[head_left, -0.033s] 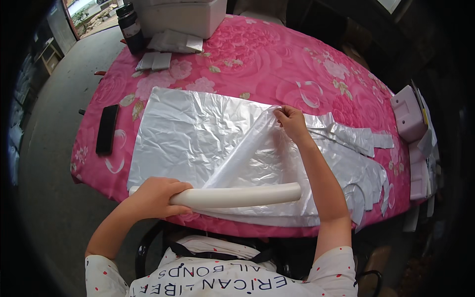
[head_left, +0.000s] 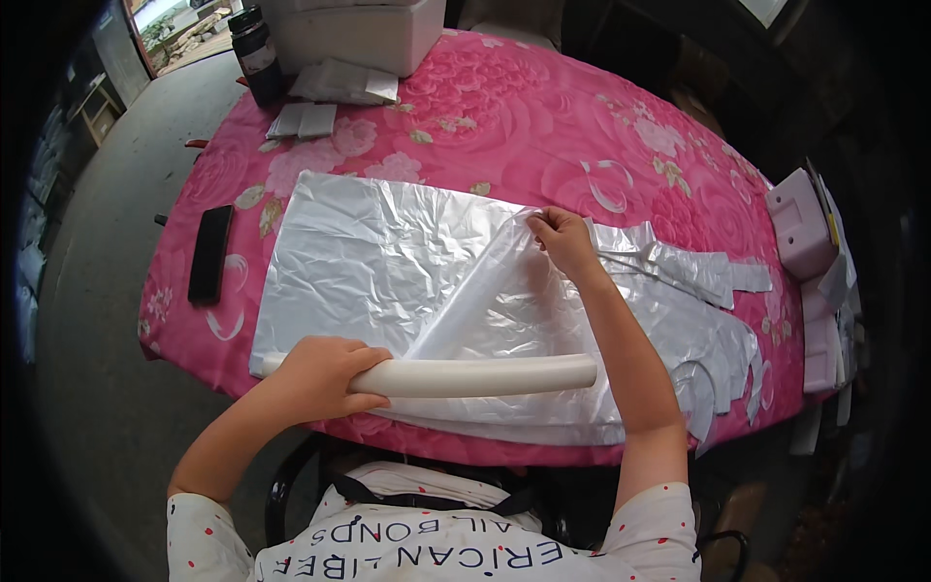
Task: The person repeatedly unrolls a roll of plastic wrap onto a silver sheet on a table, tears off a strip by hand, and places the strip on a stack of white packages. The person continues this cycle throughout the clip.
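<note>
A stack of thin, silvery-white plastic bags (head_left: 359,262) lies flat across the table, its cut strap-like ends spread to the right. My left hand (head_left: 325,376) is wrapped round a white tube (head_left: 485,376) lying crosswise over the near part of the stack. My right hand (head_left: 558,233) pinches the far edge of the top plastic bag (head_left: 475,296). From that pinch, a diagonal fold of the film runs down to the tube, with more bag layers under it. My left palm hides part of the tube's left end.
A pink flowered cloth (head_left: 524,116) covers the table. A black phone (head_left: 209,254) lies at the left, with a dark jar (head_left: 255,56), white packets (head_left: 344,82) and a white foam box (head_left: 388,34) at the far left. Pink containers (head_left: 803,223) stand at the right edge.
My left hand and the tube have shifted slightly right and away from me. My right hand has moved a little left, still pinching the film.
</note>
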Tool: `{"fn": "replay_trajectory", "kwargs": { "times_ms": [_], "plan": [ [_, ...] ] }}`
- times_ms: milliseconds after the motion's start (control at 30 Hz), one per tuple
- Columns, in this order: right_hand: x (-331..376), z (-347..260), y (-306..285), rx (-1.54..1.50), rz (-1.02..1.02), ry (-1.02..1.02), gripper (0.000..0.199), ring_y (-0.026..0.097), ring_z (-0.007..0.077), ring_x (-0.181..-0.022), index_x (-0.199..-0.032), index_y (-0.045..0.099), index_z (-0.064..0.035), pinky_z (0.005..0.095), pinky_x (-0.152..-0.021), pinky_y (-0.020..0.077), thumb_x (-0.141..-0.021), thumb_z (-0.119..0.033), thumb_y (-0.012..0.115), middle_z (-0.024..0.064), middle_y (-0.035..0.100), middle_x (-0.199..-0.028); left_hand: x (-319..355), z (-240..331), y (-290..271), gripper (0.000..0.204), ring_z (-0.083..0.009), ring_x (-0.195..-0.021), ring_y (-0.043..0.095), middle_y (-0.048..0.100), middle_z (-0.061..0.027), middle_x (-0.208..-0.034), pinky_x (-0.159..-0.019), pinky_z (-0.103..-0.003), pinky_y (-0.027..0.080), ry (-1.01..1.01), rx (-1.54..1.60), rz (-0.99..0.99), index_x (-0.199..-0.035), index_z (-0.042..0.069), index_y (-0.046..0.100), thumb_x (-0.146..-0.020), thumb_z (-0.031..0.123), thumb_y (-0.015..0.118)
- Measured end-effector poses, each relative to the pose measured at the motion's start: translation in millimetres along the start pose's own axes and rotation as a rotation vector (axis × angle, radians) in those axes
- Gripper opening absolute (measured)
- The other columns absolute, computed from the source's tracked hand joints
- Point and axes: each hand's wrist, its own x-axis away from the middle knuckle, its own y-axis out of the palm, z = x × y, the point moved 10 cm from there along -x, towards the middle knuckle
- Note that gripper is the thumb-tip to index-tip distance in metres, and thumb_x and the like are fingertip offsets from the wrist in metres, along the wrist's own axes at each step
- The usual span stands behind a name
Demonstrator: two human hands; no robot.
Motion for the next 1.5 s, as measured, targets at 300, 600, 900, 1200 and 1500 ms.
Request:
{"fn": "replay_trajectory", "kwargs": {
  "times_ms": [300,600,900,1200,1500],
  "plan": [
    [-16.6,4.7,38.0,0.031,-0.129,0.074,0.015,0.047,0.0052,-0.058,-0.084,0.064,-0.0008,0.0222,-0.054,0.0392,-0.085,-0.016,0.061,-0.002,0.054,-0.063,-22.7,46.2,57.1,0.063,-0.0312,-0.109,0.051,0.051,-0.0165,-0.118,-0.094,-0.04,0.041,0.55,-0.123,0.164,-0.119,-0.002,0.05,-0.076,0.042,0.064],
    [15.7,-40.4,34.2,0.232,0.114,-0.079,0.041,0.056,0.0219,-0.092,-0.115,0.054,-0.0003,0.033,-0.078,0.0461,-0.085,-0.026,0.062,0.0142,0.057,-0.103,-16.5,46.6,96.4,0.085,-0.0335,-0.132,0.027,0.034,-0.022,-0.139,-0.111,-0.043,0.015,0.378,-0.266,0.076,-0.13,-0.008,0.037,-0.081,0.061,0.044],
    [173.9,-77.6,99.6,0.78,-0.247,-0.494,0.053,0.055,0.028,-0.095,-0.123,0.053,-0.0132,0.0382,-0.083,0.0446,-0.072,-0.013,0.068,0.0084,0.057,-0.111,-12.4,66.2,116.7,0.084,-0.0335,-0.134,0.024,0.03,-0.0221,-0.141,-0.11,-0.046,0.015,0.299,-0.251,0.155,-0.132,-0.007,0.034,-0.081,0.059,0.044],
    [111.0,-42.7,-52.8,0.961,0.366,-0.238,0.047,0.055,0.0287,-0.089,-0.122,0.054,-0.0092,0.0387,-0.08,0.0442,-0.076,-0.009,0.065,0.0101,0.06,-0.102,-12.0,62.6,104.4,0.084,-0.0299,-0.137,0.02,0.023,-0.0183,-0.146,-0.11,-0.042,0.015,0.438,-0.165,0.032,-0.137,-0.004,0.027,-0.083,0.057,0.046],
    [175.0,-82.6,76.1,0.719,-0.173,-0.547,0.048,0.055,0.0256,-0.1,-0.115,0.059,-0.0129,0.0384,-0.09,0.0412,-0.068,-0.008,0.069,0.0059,0.061,-0.109,-6.1,60.2,115.8,0.076,-0.0294,-0.134,0.026,0.029,-0.0184,-0.143,-0.109,-0.044,0.017,0.395,-0.294,0.073,-0.134,0.0,0.035,-0.079,0.048,0.055]
  ]
}}
